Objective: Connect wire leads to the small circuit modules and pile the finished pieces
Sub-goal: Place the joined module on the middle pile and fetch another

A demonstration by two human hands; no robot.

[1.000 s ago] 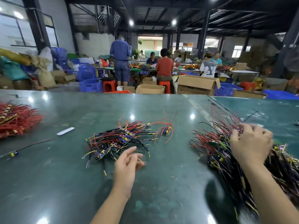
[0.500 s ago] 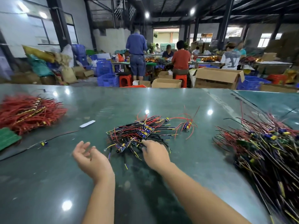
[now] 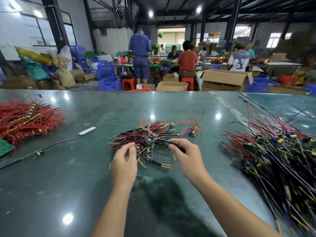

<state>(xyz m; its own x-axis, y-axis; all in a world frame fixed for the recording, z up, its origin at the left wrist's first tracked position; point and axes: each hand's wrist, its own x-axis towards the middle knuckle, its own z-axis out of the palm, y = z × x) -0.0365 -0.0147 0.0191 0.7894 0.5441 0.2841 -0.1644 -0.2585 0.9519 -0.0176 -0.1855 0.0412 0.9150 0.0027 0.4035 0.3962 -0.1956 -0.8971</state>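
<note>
Both hands in the middle bundle (image 3: pixel 147 139) on the table (image 3: pixel 85 185). Right hand (image 3: pixel 185 155) pinches a black wire (image 3: pixel 160 142), fingers curled round it. Left hand (image 3: pixel 125 161) pinches a small module (image 3: pixel 137 147), likely steadying it for pulling one piece free. Tangled leads around both grips could snag. Big pile (image 3: pixel 277 156) lies well right of them, red wires (image 3: pixel 25 120) far left.
</note>
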